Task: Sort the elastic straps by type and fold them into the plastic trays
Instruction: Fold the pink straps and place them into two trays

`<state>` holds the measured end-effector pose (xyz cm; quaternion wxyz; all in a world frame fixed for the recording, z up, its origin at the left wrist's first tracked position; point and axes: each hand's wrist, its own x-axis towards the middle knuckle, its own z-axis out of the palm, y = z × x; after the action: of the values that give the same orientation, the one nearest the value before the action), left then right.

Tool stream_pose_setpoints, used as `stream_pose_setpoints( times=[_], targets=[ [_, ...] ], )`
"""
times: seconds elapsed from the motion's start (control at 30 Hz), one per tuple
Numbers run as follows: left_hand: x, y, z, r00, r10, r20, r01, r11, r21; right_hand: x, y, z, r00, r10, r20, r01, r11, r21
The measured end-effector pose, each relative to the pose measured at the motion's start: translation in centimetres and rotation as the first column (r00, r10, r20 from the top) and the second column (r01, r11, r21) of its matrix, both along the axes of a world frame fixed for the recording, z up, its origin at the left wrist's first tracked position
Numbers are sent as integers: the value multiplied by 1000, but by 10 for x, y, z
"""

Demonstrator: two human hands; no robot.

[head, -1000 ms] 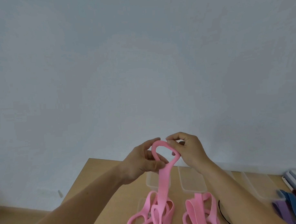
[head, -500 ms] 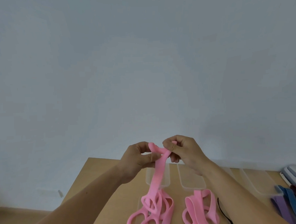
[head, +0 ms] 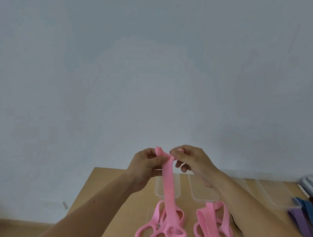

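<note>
The top of a pink strap is gripped between the curled fingers and thumb of the left hand, raised above the wooden table. The same end is pinched by the right hand, thumb against forefinger. The strap's length is hung down before clear trays.

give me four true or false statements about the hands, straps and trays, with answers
1. The left hand and right hand both pinch the top of a pink strap. True.
2. The tray by the right wrist holds folded straps. False: no strap shows in it.
3. More pink straps lie on the table. True.
4. The purple strap lies at the table's left edge. False: it lies at the right, beside blue straps.
</note>
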<state>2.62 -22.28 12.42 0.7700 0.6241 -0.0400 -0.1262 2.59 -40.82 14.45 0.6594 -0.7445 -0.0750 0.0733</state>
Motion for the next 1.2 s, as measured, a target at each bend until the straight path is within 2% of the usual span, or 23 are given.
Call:
stream_pose_setpoints(
  times=[0.17, 0.3, 0.43, 0.57, 0.67, 0.77, 0.87, 0.97, 1.07, 1.13, 1.2],
  targets=[
    [-3, 2, -2, 1000, 19, 9, -19, 999, 38, 4, 0, -1, 992, 42, -118, -45, 999, -18],
    [-2, 2, -5, 999, 47, 2, -47, 998, 30, 4, 2, -3, 995, 28, -97, -30, 999, -13],
    [-1, 4, -7, 995, 96, -14, -96, 995, 41, 2, 2, -4, 1000, -22, 6, 22, 996, -82],
    [-5, 4, -7, 999, 44, -1, -44, 999, -1, 3, 1, -5, 997, -50, -62, 48, 999, -20],
    [-7, 5, -9, 994, -36, 105, 22, 991, 129, 4, 2, -6, 981, -64, -183, 82, 992, 93],
    [-7, 4, -13, 976, -73, 205, 16, 963, 268, 3, 5, -5, 962, -45, -270, 90, 984, 154],
    [-5, 4, -13, 970, -60, 237, -21, 946, 324, 3, 3, -5, 936, -2, -351, 69, 982, 178],
    [-5, 5, -14, 969, -73, 234, -30, 912, 410, 2, 0, -6, 921, 8, -388, 43, 991, 123],
    [-6, 4, -12, 975, -131, 182, 58, 932, 358, 0, -1, -4, 942, -23, -335, 16, 1000, -24],
    [-6, 3, -11, 981, -164, 106, 129, 952, 278, 1, -1, -6, 978, -65, -200, 34, 987, -157],
    [-6, 1, -12, 980, -197, 38, 184, 957, 224, 1, -2, -8, 995, -92, -32, 84, 978, -193]
  ],
)
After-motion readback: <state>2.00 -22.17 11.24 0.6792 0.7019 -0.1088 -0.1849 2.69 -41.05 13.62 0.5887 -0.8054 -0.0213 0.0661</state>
